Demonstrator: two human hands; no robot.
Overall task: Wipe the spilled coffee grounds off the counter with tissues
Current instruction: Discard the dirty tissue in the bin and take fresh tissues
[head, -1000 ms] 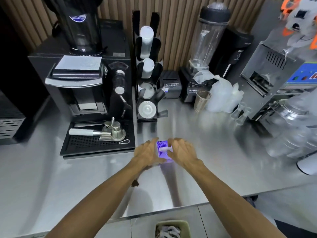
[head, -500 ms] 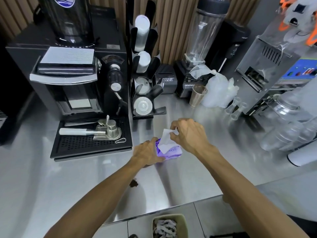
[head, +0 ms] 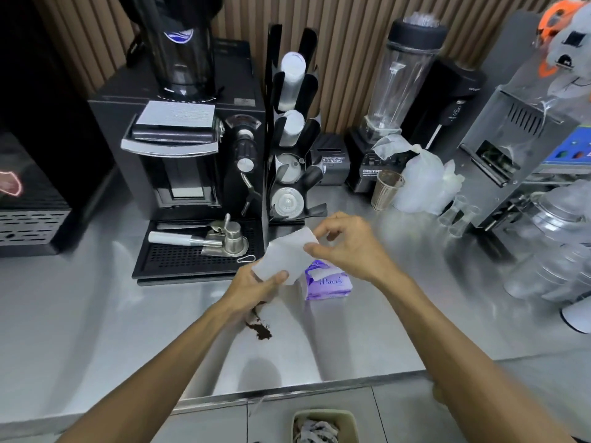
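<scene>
tissue: a white sheet (head: 284, 257) held up above the table (head: 96, 314), stretched between both grips.
left grip: the left grip (head: 256, 286) pinches the sheet's lower corner with thumb on top.
right grip: the right grip (head: 348, 247) pinches the sheet's upper right edge, other fingers curled.
tissue pack: purple pack (head: 329, 282) lying on the table just below the sheet and under the right grip.
coffee grounds: small dark pile (head: 260, 329) on the table, on the near side of the left grip beside the wrist, apart from the pack.
coffee machine: black (head: 179, 155), behind and left of the grips.
bin: at the bottom edge (head: 323, 423), holding crumpled paper.
</scene>
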